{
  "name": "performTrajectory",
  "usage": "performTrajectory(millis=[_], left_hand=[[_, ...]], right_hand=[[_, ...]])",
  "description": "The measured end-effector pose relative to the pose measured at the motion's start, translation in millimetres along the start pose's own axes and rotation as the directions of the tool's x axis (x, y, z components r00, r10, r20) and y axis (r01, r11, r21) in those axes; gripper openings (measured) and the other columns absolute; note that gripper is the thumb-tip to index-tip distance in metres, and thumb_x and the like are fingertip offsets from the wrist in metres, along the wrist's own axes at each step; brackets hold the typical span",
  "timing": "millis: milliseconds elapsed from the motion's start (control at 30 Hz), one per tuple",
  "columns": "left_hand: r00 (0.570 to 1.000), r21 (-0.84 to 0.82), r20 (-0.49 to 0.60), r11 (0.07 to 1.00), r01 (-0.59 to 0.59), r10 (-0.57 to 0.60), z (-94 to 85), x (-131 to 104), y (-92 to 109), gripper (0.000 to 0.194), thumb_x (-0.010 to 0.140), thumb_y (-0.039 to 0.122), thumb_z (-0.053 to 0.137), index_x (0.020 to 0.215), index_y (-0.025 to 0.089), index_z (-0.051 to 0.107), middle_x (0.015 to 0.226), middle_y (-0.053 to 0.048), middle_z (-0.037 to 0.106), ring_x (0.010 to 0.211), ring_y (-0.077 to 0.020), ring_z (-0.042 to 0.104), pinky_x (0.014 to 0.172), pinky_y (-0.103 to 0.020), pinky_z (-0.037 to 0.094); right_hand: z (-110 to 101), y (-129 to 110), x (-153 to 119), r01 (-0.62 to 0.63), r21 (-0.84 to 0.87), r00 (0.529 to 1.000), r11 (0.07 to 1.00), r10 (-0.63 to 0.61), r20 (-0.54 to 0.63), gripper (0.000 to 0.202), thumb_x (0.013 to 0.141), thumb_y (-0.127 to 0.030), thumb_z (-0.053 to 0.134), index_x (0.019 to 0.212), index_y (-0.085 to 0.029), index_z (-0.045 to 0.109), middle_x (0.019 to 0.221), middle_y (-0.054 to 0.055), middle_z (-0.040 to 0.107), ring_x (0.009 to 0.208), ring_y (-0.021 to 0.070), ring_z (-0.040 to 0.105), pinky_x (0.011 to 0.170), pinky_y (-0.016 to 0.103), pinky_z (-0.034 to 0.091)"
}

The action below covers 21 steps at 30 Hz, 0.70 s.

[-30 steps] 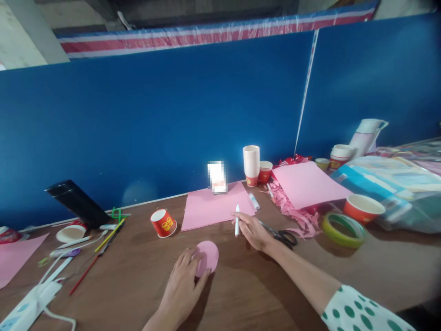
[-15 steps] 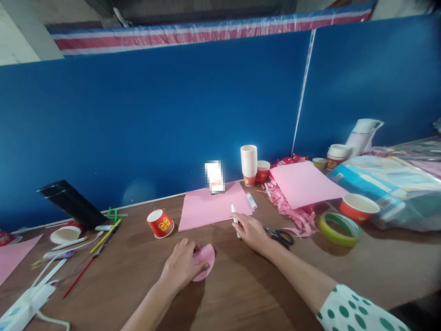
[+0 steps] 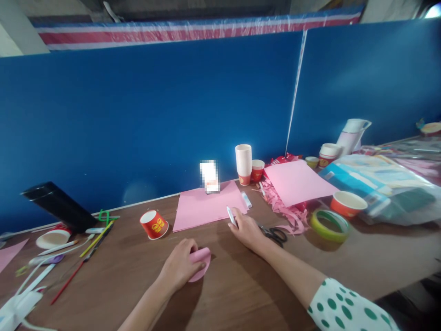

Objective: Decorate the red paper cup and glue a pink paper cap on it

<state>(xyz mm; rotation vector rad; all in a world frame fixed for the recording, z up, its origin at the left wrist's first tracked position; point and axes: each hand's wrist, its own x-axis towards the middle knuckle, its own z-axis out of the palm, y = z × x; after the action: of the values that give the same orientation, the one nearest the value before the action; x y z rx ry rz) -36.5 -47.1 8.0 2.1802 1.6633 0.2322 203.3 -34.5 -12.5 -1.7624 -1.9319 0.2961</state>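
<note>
Fingers of the left hand (image 3: 178, 265) close on a pink paper disc (image 3: 204, 266), its far part curled over, at the tabletop (image 3: 237, 287); whether the disc touches the surface cannot be told. Right-hand (image 3: 247, 230) fingers grip a white pen (image 3: 231, 216), tip directed away, beside the near edge of the pink sheets (image 3: 203, 209). Left of these: a red paper cup (image 3: 154, 226). Beside the right wrist: black-handled scissors (image 3: 278, 234).
</note>
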Motion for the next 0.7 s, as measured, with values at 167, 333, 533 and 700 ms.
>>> performTrajectory(millis=[167,333,533,700], left_hand=[[0.995,-0.404,-0.091,0.912,-0.069,0.034,15.9,10,15,0.043,0.061,0.025,0.066,0.101,0.02,0.052,0.101,-0.004,0.063,0.094,-0.0214,0.059,0.082,-0.032,0.042],[0.984,-0.87,-0.104,0.492,-0.019,-0.147,38.4,32,38,0.055,0.06,0.033,0.075,0.107,0.013,0.056,0.11,-0.012,0.063,0.099,-0.0246,0.059,0.087,-0.036,0.045],[0.973,-0.925,-0.103,0.379,-0.018,-0.205,47.8,43,49,0.049,0.064,0.043,0.072,0.101,0.013,0.059,0.1,-0.011,0.065,0.093,-0.0228,0.06,0.082,-0.034,0.046],[0.983,-0.964,-0.067,0.265,-0.02,-0.17,45.6,37,47,0.053,0.064,0.047,0.072,0.102,0.013,0.058,0.093,-0.008,0.066,0.087,-0.0198,0.062,0.078,-0.031,0.049]], right_hand=[[0,1,-1,0.002,-0.063,1.0,0.998,-0.001,0.008,0.042,0.087,-0.025,0.048,0.127,-0.016,0.042,0.104,0.011,0.064,0.089,0.022,0.063,0.074,0.027,0.043],[-2,4,0,-0.022,-0.127,0.999,0.992,0.025,0.024,0.039,0.089,-0.025,0.047,0.127,-0.017,0.041,0.107,0.012,0.062,0.09,0.0217,0.063,0.074,0.027,0.044],[-5,4,0,-0.042,-0.16,0.999,0.986,0.046,0.022,0.037,0.089,-0.022,0.046,0.126,-0.017,0.043,0.109,0.013,0.06,0.092,0.0228,0.062,0.074,0.028,0.044],[-4,4,0,-0.053,-0.133,0.999,0.99,0.054,0.006,0.035,0.088,-0.022,0.048,0.123,-0.017,0.045,0.104,0.013,0.061,0.087,0.0243,0.063,0.07,0.029,0.044]])
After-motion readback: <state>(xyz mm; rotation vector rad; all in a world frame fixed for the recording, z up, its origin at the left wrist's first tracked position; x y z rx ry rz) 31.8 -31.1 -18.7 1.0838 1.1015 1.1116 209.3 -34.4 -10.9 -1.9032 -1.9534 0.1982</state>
